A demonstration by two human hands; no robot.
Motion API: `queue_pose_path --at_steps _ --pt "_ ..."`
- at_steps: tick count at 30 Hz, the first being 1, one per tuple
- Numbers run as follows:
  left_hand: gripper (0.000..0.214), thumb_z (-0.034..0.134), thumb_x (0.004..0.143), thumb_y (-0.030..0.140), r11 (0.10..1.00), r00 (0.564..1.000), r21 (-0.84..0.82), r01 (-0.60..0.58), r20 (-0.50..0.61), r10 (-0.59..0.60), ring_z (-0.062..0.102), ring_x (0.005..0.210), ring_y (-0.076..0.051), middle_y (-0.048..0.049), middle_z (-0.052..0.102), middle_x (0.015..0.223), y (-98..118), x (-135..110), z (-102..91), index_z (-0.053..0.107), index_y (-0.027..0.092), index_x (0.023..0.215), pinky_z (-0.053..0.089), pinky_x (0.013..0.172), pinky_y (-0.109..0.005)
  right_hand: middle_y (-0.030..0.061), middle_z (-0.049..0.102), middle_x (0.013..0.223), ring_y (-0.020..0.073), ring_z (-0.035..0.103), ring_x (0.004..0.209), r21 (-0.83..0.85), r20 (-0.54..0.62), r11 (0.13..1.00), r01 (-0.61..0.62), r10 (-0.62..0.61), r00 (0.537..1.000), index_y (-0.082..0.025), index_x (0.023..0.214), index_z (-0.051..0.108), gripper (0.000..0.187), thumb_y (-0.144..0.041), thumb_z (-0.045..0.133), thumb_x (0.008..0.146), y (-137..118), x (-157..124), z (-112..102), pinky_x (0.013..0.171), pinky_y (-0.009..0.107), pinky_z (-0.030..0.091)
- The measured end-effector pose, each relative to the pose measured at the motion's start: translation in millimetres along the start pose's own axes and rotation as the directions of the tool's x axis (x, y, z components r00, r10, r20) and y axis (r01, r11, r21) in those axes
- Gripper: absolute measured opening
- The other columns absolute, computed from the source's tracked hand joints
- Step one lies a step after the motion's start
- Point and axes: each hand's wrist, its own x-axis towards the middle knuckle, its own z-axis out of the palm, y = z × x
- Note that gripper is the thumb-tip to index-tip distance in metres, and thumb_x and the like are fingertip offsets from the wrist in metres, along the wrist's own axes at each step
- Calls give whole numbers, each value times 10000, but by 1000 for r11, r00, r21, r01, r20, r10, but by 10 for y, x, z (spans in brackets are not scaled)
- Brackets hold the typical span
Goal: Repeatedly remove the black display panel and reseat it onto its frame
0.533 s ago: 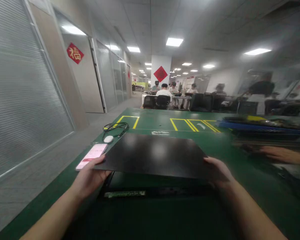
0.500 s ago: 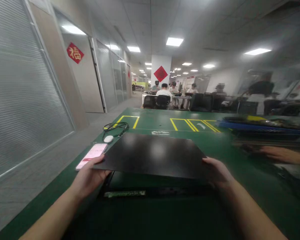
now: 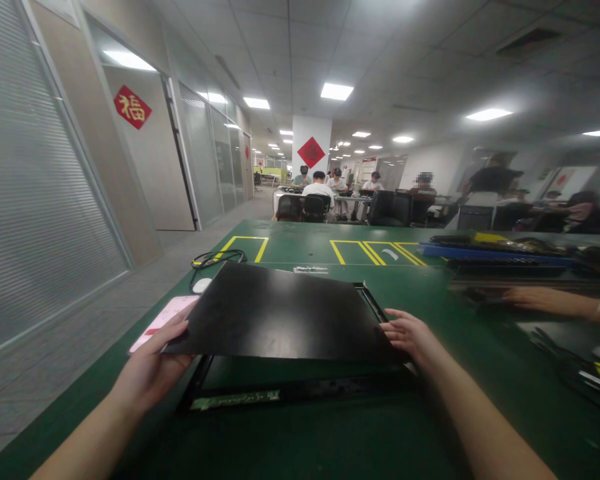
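A thin, glossy black flat panel [image 3: 285,313] is tilted over a black rectangular frame [image 3: 325,388] on the green table. My left hand [image 3: 153,363] is closed on the panel's near left corner, thumb on top and fingers underneath. At the right edge, my right hand [image 3: 413,337] grips the panel with its fingertips, close to the frame's right rail. Along the frame's near side runs a narrow green circuit board [image 3: 235,399]. The panel hides most of the frame's interior and far side.
Left of the panel lie a pink-screened phone [image 3: 163,323], a white rounded object [image 3: 201,285] and a coiled black cable [image 3: 220,257]. To the right, another person's hand [image 3: 545,300] rests near dark parts and a blue tray [image 3: 495,252]. Yellow tape [image 3: 347,241] marks the green table [image 3: 290,443].
The panel has shifted left relative to the frame, uncovering the frame's right rail. My right hand's fingers have spread along the edge. The view has turned slightly right.
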Motion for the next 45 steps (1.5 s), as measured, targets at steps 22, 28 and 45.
queue_pose_path --at_steps 22,28,45 --pt "534 811 693 241 986 989 166 15 139 -39 688 1061 -260 -27 722 1260 -230 64 -164 716 272 1217 583 751 -274 77 728 662 138 532 503 -251 -177 956 149 -196 964 -149 1057 657 415 -252 619 657 30 70 -57 470 238 345" --pt "619 808 712 229 981 986 189 42 151 -71 688 1066 -251 -35 727 1251 -297 62 -139 648 275 1308 566 763 -262 68 723 655 197 658 644 -378 -237 914 149 -251 939 -163 1045 687 378 -282 613 694 73 131 -140 535 267 422" --pt "466 810 664 244 988 992 156 -22 126 3 698 960 -239 -33 750 1157 -210 62 -169 731 239 1123 563 730 -261 65 738 685 199 654 628 -376 -194 913 159 -245 950 -174 1097 686 424 -307 609 703 92 101 -99 567 283 438"
